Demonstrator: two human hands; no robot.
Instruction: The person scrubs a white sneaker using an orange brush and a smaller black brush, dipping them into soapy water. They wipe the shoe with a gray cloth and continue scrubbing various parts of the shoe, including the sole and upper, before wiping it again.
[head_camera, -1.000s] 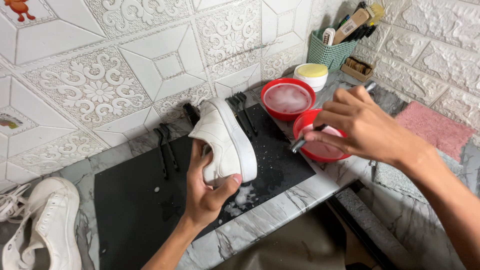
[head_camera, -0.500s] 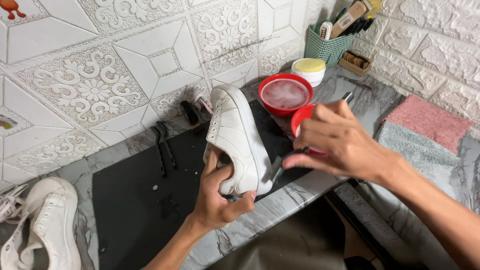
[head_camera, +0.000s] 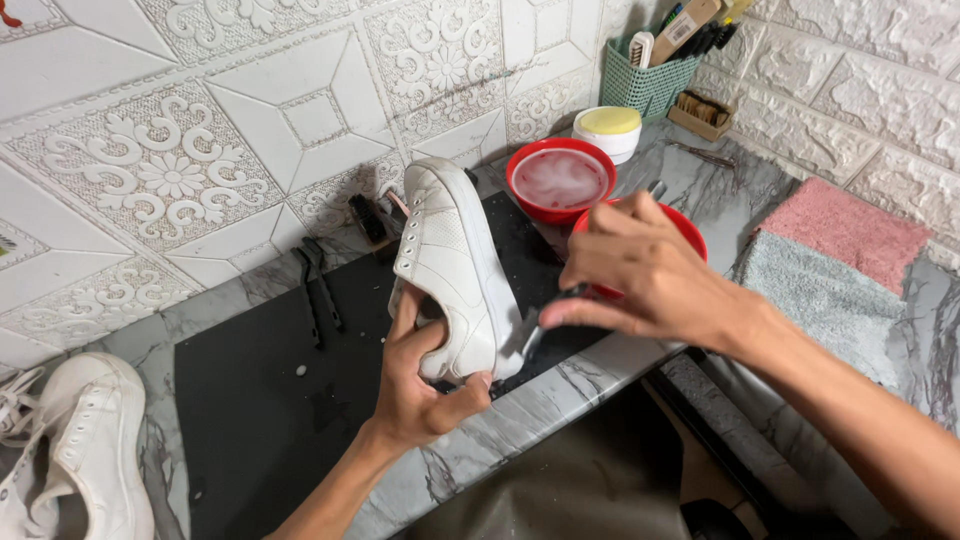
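My left hand (head_camera: 425, 385) grips a white sneaker (head_camera: 452, 265) by its heel end, holding it tilted on its side over a black mat (head_camera: 250, 400). My right hand (head_camera: 640, 270) pinches a small dark-handled brush (head_camera: 535, 325), and the brush's head touches the sneaker's side near the sole. Right behind my right hand sit two red bowls: the nearer red bowl (head_camera: 690, 232) is mostly hidden by my fingers, the farther red bowl (head_camera: 560, 180) holds foamy water.
A second white sneaker (head_camera: 75, 450) lies at the left on the marble counter (head_camera: 500, 430). Pink and grey cloths (head_camera: 835, 260) lie to the right. At the back stand a green basket of brushes (head_camera: 650, 80), a yellow-lidded tub (head_camera: 610, 128) and black tools (head_camera: 318, 290).
My right hand came away from the nearer red bowl and brought the brush to the sneaker's side. My left hand tipped the sneaker up and pulled it closer.
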